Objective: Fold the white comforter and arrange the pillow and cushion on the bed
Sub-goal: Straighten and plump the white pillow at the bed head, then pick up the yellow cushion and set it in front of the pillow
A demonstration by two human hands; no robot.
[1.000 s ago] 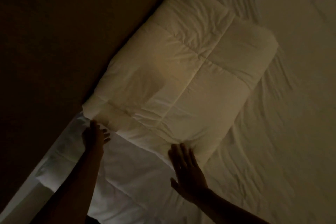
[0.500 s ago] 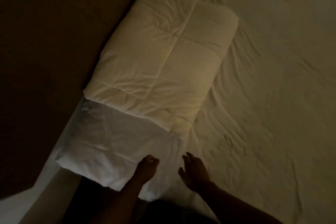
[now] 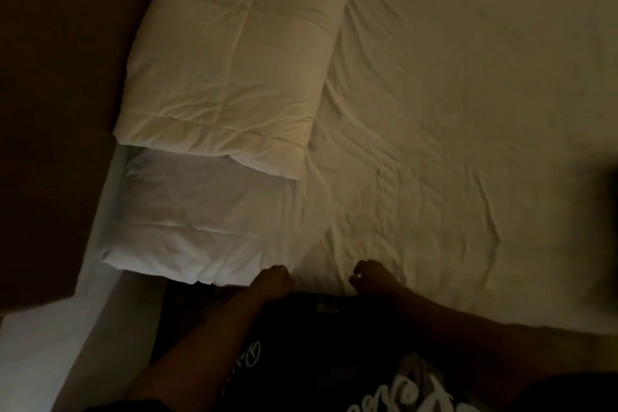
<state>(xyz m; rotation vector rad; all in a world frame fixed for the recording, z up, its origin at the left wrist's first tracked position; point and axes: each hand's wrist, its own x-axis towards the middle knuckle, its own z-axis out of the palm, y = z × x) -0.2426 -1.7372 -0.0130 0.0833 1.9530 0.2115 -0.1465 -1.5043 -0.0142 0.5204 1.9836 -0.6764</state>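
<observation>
White comforter (image 3: 230, 53) is folded, lying along the bed's left edge, running from 12 toward 9 o'clock in the head view. Its upper fold is a thick block; a flatter, paler layer (image 3: 197, 221) sticks out beneath it toward 7 o'clock, near corner overhanging the bed edge. Bed sheet (image 3: 451, 110) is wrinkled, filling 12 through 4 o'clock. Left hand (image 3: 272, 279) at 6 o'clock, fingers curled into a loose fist, just beside the lower layer's near corner; contact unclear in the dark. Right hand (image 3: 371, 279) next to it, fingers loosely curled, holding nothing, over the sheet. Dark printed shirt (image 3: 334, 361) at bottom. Brown floor (image 3: 50, 77) at 9 o'clock.
</observation>
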